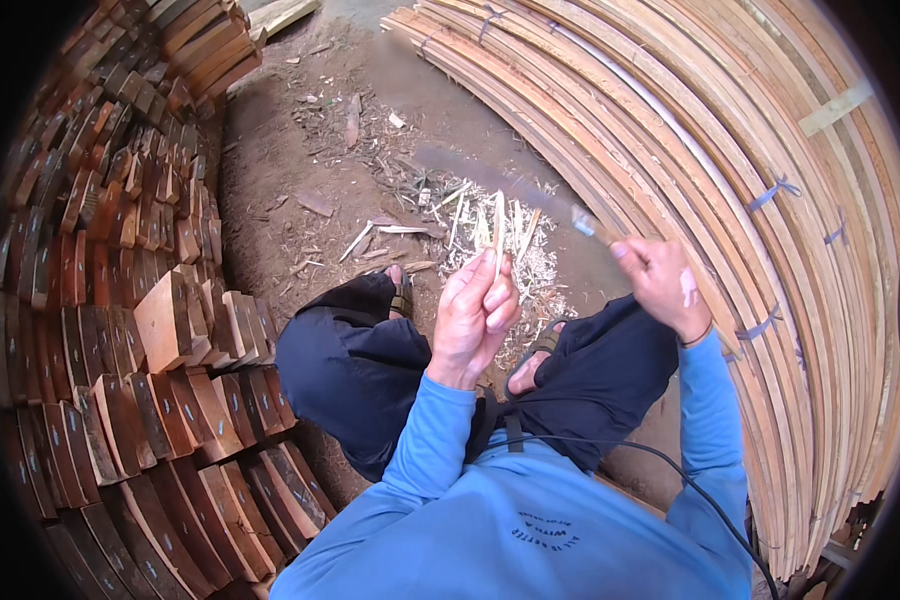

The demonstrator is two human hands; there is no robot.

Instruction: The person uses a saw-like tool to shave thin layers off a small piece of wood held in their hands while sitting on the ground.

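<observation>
My left hand [480, 310] is closed round a thin, pale wooden stick [499, 225], which stands upright with its top above the fingers. To its right, my right hand [665, 282] grips the wooden handle of a machete [515, 187]. The long blade is smeared by motion and reaches left across the top of the stick; whether it touches the stick I cannot tell. On the ground beyond my left hand lies a heap of pale wood shavings [540, 262], with several split slivers [457, 222] among them.
Stacked wooden blocks [120, 400] form a wall on the left. Long wooden strips [650, 150], tied in bundles with blue-grey ties, run along the right side. Bark and wood scraps [315, 203] lie over the dirt floor. A black cable [660, 455] crosses my lap.
</observation>
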